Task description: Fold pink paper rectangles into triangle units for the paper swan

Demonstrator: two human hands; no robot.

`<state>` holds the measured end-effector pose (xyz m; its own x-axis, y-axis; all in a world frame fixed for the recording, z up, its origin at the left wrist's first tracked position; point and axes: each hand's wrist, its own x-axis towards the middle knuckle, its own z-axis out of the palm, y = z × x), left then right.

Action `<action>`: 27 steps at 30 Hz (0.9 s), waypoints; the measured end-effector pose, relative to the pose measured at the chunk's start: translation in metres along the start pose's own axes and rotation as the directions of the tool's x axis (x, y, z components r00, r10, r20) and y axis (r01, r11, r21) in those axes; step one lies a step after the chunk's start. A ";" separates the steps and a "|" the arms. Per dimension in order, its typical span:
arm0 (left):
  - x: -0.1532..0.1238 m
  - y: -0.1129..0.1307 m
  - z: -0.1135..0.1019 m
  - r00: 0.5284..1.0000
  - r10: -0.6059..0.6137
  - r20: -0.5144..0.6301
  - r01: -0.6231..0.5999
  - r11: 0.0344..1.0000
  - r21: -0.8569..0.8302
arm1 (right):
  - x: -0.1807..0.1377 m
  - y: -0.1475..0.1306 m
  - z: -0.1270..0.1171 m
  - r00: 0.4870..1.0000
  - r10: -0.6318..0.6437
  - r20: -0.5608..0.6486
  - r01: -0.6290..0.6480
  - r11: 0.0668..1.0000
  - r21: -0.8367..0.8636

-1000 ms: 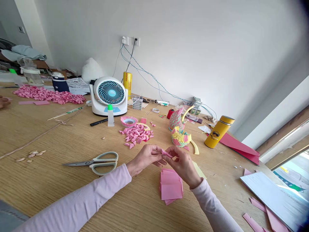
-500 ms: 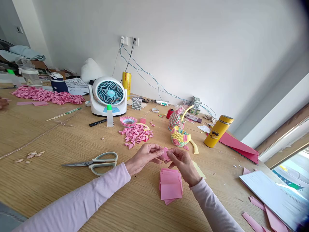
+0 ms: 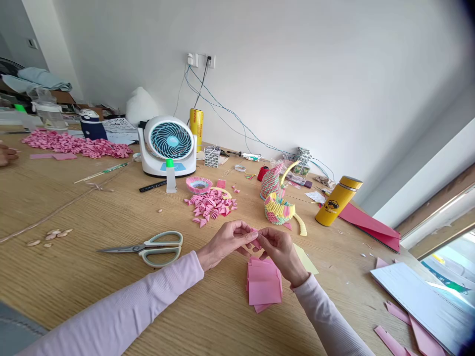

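- On the bench [image 3: 215,316], nearest to the person, there is a stack of pink paper sheets [image 3: 264,288].
- Just beyond this stack, the left hand [image 3: 227,243] and the right hand [image 3: 279,251] are close together; the fingertips of both are pinched on one small pink paper piece [image 3: 256,242], which they partly cover.
- At the left of the left hand lie the scissors [image 3: 148,247].
- Farther is a pile of folded pink pieces [image 3: 210,203].
- Behind the pile, more to the left, stands a white fan [image 3: 171,143].
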<state>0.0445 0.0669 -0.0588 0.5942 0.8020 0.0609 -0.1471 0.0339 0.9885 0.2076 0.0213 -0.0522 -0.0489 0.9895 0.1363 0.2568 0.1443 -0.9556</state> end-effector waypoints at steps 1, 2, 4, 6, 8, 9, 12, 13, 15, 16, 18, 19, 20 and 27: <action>0.000 0.001 0.000 1.000 -0.001 -0.005 0.001 1.000 -0.002 | 0.000 0.000 -0.001 1.000 0.004 -0.004 -0.004 1.000 0.003; 0.000 0.002 0.000 1.000 -0.003 -0.009 0.002 1.000 -0.007 | 0.000 0.000 -0.001 1.000 0.008 -0.008 -0.008 1.000 0.003; 0.000 0.003 0.000 1.000 -0.010 -0.013 0.010 1.000 -0.016 | 0.000 0.000 -0.002 1.000 0.012 -0.013 -0.012 1.000 0.000; 0.000 0.003 0.000 1.000 -0.017 -0.009 0.017 1.000 -0.019 | 0.000 -0.001 -0.002 1.000 0.009 -0.011 -0.009 1.000 -0.007; 0.000 0.001 -0.001 1.000 -0.014 -0.003 0.014 1.000 -0.018 | 0.000 -0.002 -0.001 1.000 0.004 -0.002 -0.004 1.000 -0.015; 0.000 0.001 -0.001 1.000 -0.009 -0.001 0.009 1.000 -0.017 | 0.000 -0.002 -0.001 1.000 0.004 0.002 -0.004 1.000 -0.015; 0.000 0.000 -0.002 1.000 -0.001 0.000 0.001 1.000 -0.014 | -0.001 -0.004 -0.001 1.000 0.017 0.017 -0.017 1.000 0.011; -0.001 0.000 -0.001 1.000 -0.001 -0.001 0.001 1.000 -0.011 | -0.001 -0.004 -0.001 0.999 0.025 0.025 -0.025 0.999 0.026; -0.001 0.001 -0.001 1.000 -0.002 0.000 0.002 1.000 -0.009 | -0.001 -0.006 -0.002 0.998 0.037 0.042 -0.039 0.998 0.052; -0.001 0.002 -0.001 1.000 -0.003 0.002 0.003 1.000 -0.010 | -0.001 -0.006 -0.002 0.998 0.041 0.048 -0.044 0.997 0.062; -0.002 0.003 -0.001 1.000 -0.009 0.003 0.009 1.000 -0.013 | -0.001 -0.006 -0.003 0.997 0.045 0.056 -0.049 0.996 0.073; -0.001 0.003 -0.001 1.000 -0.012 0.002 0.012 1.000 -0.014 | -0.001 -0.006 -0.003 0.997 0.045 0.059 -0.049 0.996 0.079; -0.001 0.003 -0.001 1.000 -0.016 0.001 0.016 1.000 -0.015 | -0.001 -0.006 -0.003 0.997 0.046 0.064 -0.051 0.995 0.084; -0.001 0.000 -0.001 1.000 -0.013 0.013 0.013 1.000 -0.010 | -0.001 -0.005 -0.004 0.995 0.043 0.088 -0.050 0.996 0.071</action>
<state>0.0429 0.0670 -0.0592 0.6064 0.7936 0.0498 -0.1470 0.0504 0.9879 0.2103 0.0200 -0.0461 -0.1229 0.9899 0.0711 0.1893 0.0937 -0.9774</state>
